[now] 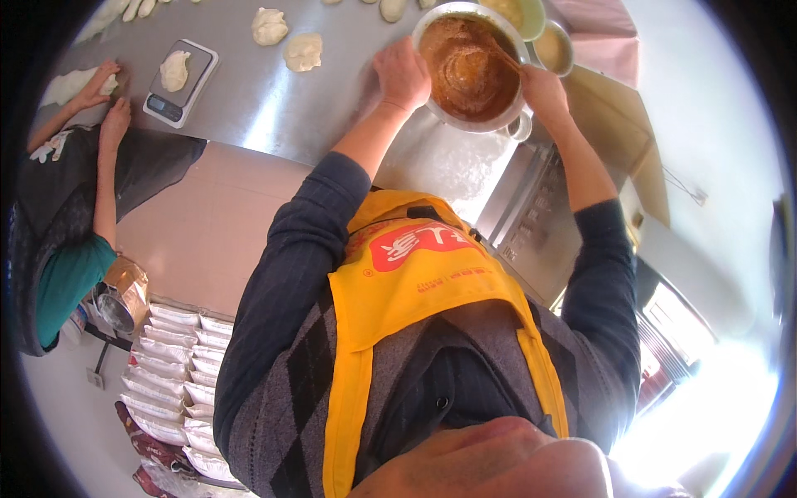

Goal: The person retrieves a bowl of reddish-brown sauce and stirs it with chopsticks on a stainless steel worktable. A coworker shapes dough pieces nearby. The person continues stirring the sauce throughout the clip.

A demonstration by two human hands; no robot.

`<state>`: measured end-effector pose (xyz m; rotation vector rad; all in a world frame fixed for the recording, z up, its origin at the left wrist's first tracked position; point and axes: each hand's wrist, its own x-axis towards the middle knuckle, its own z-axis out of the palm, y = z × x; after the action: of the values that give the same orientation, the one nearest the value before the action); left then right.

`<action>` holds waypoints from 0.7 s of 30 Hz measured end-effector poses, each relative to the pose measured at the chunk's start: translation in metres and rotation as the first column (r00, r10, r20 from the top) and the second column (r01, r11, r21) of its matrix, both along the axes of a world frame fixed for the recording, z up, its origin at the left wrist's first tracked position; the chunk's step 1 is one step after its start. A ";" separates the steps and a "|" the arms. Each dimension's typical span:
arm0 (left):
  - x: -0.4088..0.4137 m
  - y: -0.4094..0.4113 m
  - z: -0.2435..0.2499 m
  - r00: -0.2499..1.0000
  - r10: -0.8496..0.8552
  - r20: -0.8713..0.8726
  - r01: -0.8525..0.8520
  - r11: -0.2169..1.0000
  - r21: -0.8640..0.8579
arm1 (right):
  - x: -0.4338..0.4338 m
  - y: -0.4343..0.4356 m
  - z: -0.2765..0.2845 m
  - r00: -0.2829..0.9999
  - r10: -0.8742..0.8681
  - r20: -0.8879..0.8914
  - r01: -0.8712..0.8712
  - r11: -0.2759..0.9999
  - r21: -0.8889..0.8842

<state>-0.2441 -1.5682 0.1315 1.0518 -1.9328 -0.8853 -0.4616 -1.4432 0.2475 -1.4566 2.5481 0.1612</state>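
Observation:
A wide metal bowl (464, 127) full of brown, wet-looking paste (464, 78) sits at the edge of the steel worktable (348, 99). My left hand (403, 75) grips its left rim. In my right hand (543, 93), at the right rim, is the handle of a thin wooden stirring tool (503, 55). The tool's far end is sunk in the paste and hidden. Swirl marks run through the paste. Beyond the bowl stand a light green bowl (532, 18) with pale yellow contents and a smaller metal bowl (554, 48).
Dough pieces (269, 27) lie on the table to the left. A kitchen scale (180, 84) carries a dough lump (175, 70). At far left, a co-worker's hands (103, 93) are at a dough roll (68, 87). Stacked white sacks (168, 367) stand on the floor behind.

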 end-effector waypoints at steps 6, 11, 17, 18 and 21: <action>0.000 -0.002 0.000 1.000 -0.028 0.012 0.028 0.999 0.041 | -0.006 -0.026 0.009 0.957 0.291 0.005 -0.255 0.829 0.498; 0.002 0.001 0.002 0.998 -0.035 0.050 0.031 0.998 0.062 | -0.002 -0.025 -0.002 0.764 -0.276 0.583 -0.183 0.775 0.605; 0.001 0.000 -0.002 0.999 -0.031 0.028 0.029 0.998 0.050 | 0.064 -0.019 0.010 0.255 -0.551 0.794 0.421 0.803 0.422; 0.000 0.000 -0.002 0.999 -0.025 0.019 0.025 0.999 0.035 | 0.056 -0.011 -0.005 0.191 -0.501 0.844 0.489 0.794 0.361; 0.001 0.000 -0.001 0.998 -0.046 0.042 0.044 0.998 0.044 | 0.039 -0.018 -0.012 0.562 -0.486 0.670 0.498 0.845 0.195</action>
<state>-0.2436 -1.5679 0.1306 1.0635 -1.9886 -0.9397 -0.4230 -1.4616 0.2358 -0.5420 2.1554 -0.4313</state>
